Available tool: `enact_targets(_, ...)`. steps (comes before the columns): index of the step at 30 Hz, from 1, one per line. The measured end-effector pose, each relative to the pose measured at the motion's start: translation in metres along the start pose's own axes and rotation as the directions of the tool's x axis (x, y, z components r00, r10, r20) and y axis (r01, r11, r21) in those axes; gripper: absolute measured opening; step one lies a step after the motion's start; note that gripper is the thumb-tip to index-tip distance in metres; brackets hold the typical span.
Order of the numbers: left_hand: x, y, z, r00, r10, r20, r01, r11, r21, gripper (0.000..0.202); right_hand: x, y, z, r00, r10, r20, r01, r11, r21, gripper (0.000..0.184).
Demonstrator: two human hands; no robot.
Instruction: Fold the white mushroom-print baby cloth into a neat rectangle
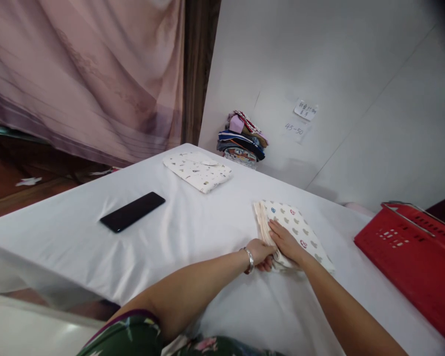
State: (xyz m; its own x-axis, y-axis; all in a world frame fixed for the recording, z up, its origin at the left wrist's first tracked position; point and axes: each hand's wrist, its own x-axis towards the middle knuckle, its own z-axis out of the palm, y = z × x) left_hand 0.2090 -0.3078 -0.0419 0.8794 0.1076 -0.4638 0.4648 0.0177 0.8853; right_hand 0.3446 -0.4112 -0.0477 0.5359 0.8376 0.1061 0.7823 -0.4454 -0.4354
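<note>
A folded white cloth [307, 225] printed with grey, blue and red shapes lies on the white-covered table [193, 237]. Its stacked layers show along the left side. My left hand [260, 253], with a silver bracelet at the wrist, is closed on the cloth's near left corner; some of its fingertips are hidden. My right hand [285, 240] rests flat on top of the cloth beside it, fingers stretched toward the layered edge. Farther back on the table sits another folded white cloth [198, 170] with small dark prints, apart from both hands.
A black phone [132, 212] lies on the left of the table. At the right edge stands a red plastic basket [404, 257] with a handle. A pile of folded clothes [242, 141] is beyond the far edge, by the grey wall. A pink curtain [96, 74] hangs at the left.
</note>
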Motion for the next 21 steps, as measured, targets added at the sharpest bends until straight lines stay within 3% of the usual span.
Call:
enact_targets(3,-0.004,-0.001,-0.006,0.976,0.159,-0.149,-0.114,0.956,0.271,0.031,0.001,-0.001,0.001,1.0,0.002,-0.023,-0.001,1.0,0.022,0.048)
enact_targets(5,-0.005,-0.004,-0.011,0.912,0.355,-0.205,-0.22,0.846,0.485,0.028,0.0,-0.001,0.005,0.998,-0.005,-0.063,0.005,1.0,0.014,0.046)
enact_targets(8,-0.003,-0.008,-0.015,0.817,0.566,-0.115,-0.347,0.64,0.686,0.031,-0.002,0.002,0.01,0.995,-0.024,-0.098,0.025,1.0,0.011,0.045)
enact_targets(11,0.0,-0.011,-0.015,0.819,0.574,-0.019,-0.374,0.558,0.74,0.03,0.001,0.005,0.004,0.995,-0.017,-0.097,0.02,0.999,0.032,0.04)
enact_targets(16,0.001,-0.012,-0.014,0.828,0.561,-0.005,-0.362,0.542,0.758,0.027,0.032,0.002,-0.017,0.984,-0.041,-0.176,0.04,0.999,-0.006,0.032)
enact_targets(21,0.002,-0.013,-0.014,0.828,0.561,0.006,-0.369,0.536,0.76,0.025,0.08,0.0,-0.005,0.988,-0.051,-0.148,0.032,0.991,-0.128,0.035)
